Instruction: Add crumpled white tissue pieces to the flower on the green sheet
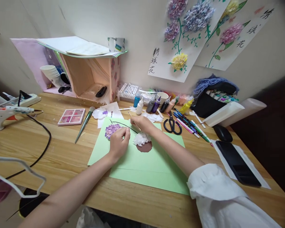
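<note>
The right hand (140, 124) pinches one thin stick (138, 126); the left hand (120, 142) has its fingers curled together. Below, two overlapping green sheets (133, 161) near the surface's (68, 158) near edge carry one purple flower (111, 130), one white flower (141, 138) and one brown disc (145, 148).

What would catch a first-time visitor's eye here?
Probably the ruffled flowers on the wall posters, upper right. Next, the green paper in the middle, bearing a purple cluster and a white cluster. The left hand is beside the purple, the right hand just beyond the white.
</note>
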`<state>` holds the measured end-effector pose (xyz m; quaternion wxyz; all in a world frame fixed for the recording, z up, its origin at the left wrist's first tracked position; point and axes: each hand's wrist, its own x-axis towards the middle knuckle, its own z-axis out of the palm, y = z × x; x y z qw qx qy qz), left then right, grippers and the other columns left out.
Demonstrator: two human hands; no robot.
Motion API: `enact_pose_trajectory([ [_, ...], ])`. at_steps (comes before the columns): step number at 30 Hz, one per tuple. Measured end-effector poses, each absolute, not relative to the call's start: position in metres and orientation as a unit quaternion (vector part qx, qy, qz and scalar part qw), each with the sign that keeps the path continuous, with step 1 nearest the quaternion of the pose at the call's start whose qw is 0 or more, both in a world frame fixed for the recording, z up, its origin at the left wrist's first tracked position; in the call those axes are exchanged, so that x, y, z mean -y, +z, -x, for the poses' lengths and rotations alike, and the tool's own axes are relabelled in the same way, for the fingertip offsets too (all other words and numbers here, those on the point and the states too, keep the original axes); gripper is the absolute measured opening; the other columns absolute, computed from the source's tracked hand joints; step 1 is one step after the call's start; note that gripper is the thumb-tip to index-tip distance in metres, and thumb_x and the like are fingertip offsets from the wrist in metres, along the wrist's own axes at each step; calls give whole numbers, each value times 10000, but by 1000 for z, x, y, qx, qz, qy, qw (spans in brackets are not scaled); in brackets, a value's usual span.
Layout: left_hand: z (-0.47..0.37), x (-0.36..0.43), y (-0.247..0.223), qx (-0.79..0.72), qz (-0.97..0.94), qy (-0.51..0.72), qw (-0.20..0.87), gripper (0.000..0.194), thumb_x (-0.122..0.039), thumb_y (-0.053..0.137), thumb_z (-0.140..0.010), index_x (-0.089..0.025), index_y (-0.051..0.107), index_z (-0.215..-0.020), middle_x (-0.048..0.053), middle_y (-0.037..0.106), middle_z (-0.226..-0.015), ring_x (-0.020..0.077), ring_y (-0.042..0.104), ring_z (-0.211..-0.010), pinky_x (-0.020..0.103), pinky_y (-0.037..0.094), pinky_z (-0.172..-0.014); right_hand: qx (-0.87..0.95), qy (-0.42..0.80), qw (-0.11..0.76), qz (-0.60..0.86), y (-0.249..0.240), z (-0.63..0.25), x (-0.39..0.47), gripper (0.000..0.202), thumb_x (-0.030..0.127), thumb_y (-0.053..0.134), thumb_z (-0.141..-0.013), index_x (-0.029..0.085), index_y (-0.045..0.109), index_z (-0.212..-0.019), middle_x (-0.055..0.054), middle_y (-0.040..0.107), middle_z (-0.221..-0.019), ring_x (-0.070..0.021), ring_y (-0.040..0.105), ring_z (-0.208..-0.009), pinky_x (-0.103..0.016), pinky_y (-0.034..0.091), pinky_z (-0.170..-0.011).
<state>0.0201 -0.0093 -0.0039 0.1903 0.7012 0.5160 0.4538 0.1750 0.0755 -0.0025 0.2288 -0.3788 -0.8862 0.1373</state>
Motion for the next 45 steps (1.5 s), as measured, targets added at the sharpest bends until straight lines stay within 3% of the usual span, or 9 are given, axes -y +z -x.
enact_pose_trajectory([
  [6, -17, 9, 2, -538, -699, 428, 198, 354, -295, 334, -929, -196, 434, -604, -8, 482, -589, 148, 484, -633, 271, 332, -597, 846, 158, 301, 410, 5, -178, -71, 96, 79, 525, -711, 173, 534, -727, -16, 607, -701, -154, 547, -633, -243, 373, -595],
  [10, -17, 8, 6, -554, -699, 423, 164, 158, -299, 446, -893, -196, 561, -927, 59, 598, -932, 208, 511, -922, 330, 382, -805, 756, 310, 407, 408, 21, -187, -39, 62, 124, 563, -720, 179, 541, -738, -25, 643, -779, -170, 620, -734, -265, 455, -675],
  [12, -19, 8, 7, -534, -712, 421, 176, 197, -319, 494, -873, -198, 564, -1012, 74, 594, -1023, 221, 499, -985, 347, 384, -847, 725, 348, 423, 417, 26, -192, -22, 48, 155, 583, -735, 182, 543, -739, -29, 649, -799, -175, 626, -763, -283, 471, -698],
  [17, -23, 13, 7, -463, -734, 407, 286, 175, -313, 494, -881, -193, 606, -818, 24, 644, -838, 167, 560, -815, 280, 415, -736, 686, 385, 439, 433, 23, -203, 8, 66, 194, 607, -768, 182, 542, -764, -38, 652, -820, -171, 623, -767, -289, 481, -686],
  [25, -27, 18, 7, -430, -747, 402, 308, 115, -261, 559, -846, -194, 639, -798, 0, 672, -790, 128, 570, -739, 244, 410, -699, 641, 397, 482, 446, 8, -211, 31, 141, 246, 658, -770, 192, 531, -796, -39, 651, -857, -168, 630, -790, -300, 506, -724],
  [30, -28, 19, 5, -431, -749, 399, 306, 70, -246, 598, -816, -185, 625, -838, 7, 674, -834, 127, 573, -744, 246, 421, -701, 619, 334, 536, 467, -4, -206, 37, 151, 240, 650, -779, 202, 511, -734, -35, 656, -790, -178, 638, -762, -314, 514, -707],
  [34, -29, 21, 6, -469, -717, 399, 327, 116, -289, 591, -812, -182, 636, -804, 15, 679, -808, 141, 584, -736, 260, 436, -687, 642, 203, 567, 475, -12, -206, 41, 131, 198, 630, -787, 223, 512, -735, -34, 664, -792, -198, 650, -775, -345, 511, -708],
  [39, -35, 26, 12, -453, -639, 365, 504, 208, -363, 613, -782, -167, 677, -753, 43, 715, -768, 171, 644, -721, 271, 497, -663, 715, 61, 543, 436, -16, -206, 45, 169, 113, 623, -775, 248, 521, -773, -26, 692, -803, -187, 652, -734, -330, 512, -656],
  [45, -38, 27, 15, -434, -538, 362, 625, 242, -383, 671, -723, -146, 690, -764, 65, 727, -786, 186, 673, -722, 298, 545, -708, 752, 37, 517, 407, -14, -203, 45, 149, 126, 606, -795, 253, 532, -777, -36, 709, -805, -189, 665, -725, -334, 535, -642],
])
